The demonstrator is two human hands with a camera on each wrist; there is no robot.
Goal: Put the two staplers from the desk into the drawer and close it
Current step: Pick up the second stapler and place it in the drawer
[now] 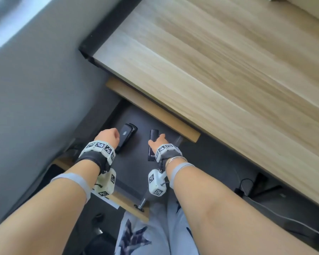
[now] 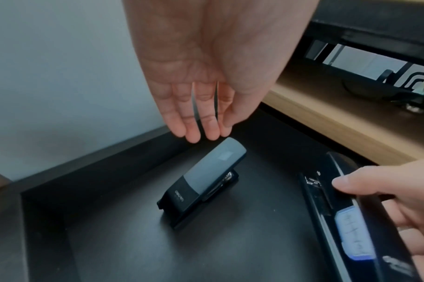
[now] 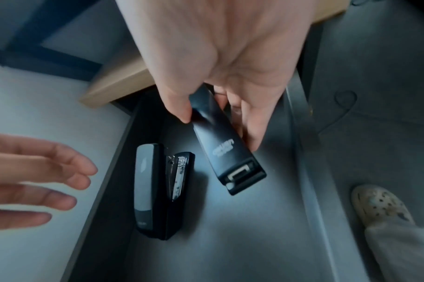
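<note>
The work looked more than half done: both staplers were already down inside the open drawer [image 1: 129,173], and what remained, by my judgement, was for the right hand to let go and for the drawer to be pushed shut under the wooden desk [image 1: 219,67].

On the left, the left hand [image 2: 206,80] hovered just above the grey-topped stapler [image 2: 201,183], fingers straight, close together and gripping nothing; whether the fingertips brushed its raised end could not be told. That stapler rested on the dark drawer floor near the left wall, apart from the other one.

To the right, the long black stapler [image 3: 226,145] lay lengthwise in the drawer, seemingly on or just over its floor. The right hand [image 3: 230,72] held it, thumb on one flank and fingers curled along the other, pinching the body between them.

The drawer held only these two staplers as far as could be seen, and its front with a metal handle [image 1: 142,203] stood pulled out toward the person
</note>
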